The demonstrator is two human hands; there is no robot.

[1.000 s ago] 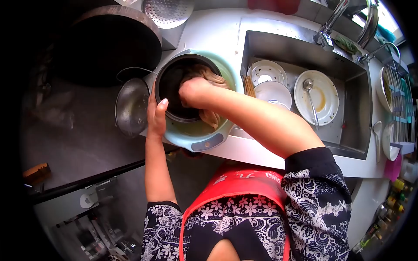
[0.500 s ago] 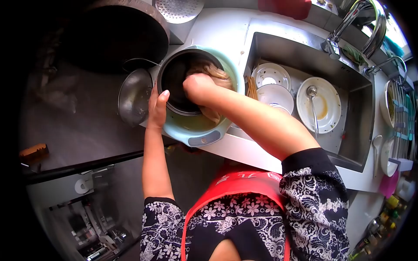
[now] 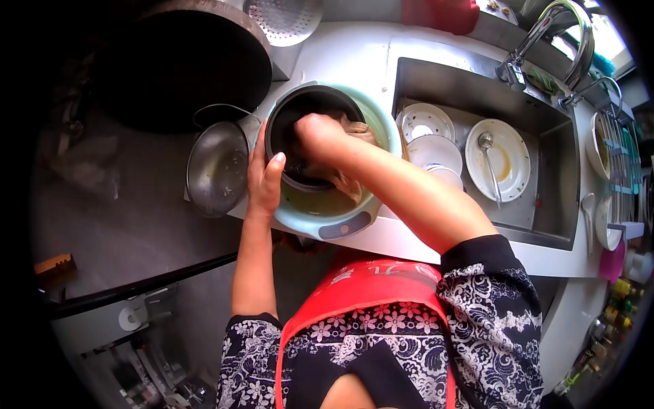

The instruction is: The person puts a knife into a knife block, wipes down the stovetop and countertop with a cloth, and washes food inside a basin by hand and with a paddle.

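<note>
A dark round pot (image 3: 285, 117) is held tilted over a light blue basin (image 3: 390, 126) with cloudy liquid in it. My left hand (image 3: 264, 174) grips the pot's left side, thumb at the rim. Inside the pot, my right hand (image 3: 319, 138) is closed on a wet brownish cloth (image 3: 349, 185), which drapes over the pot's right rim toward the basin. The fingertips of my right hand are hidden in the pot.
A metal strainer (image 3: 218, 169) lies left of the basin. On the right, the sink (image 3: 555, 177) holds plates, bowls and a ladle (image 3: 489, 160) under a curved faucet (image 3: 586, 41). A large dark wok (image 3: 184, 75) stands at the upper left.
The view has shifted, so the pot and basin appear a little farther right. My right hand has moved slightly within the pot, and the cloth's folds have changed shape.
</note>
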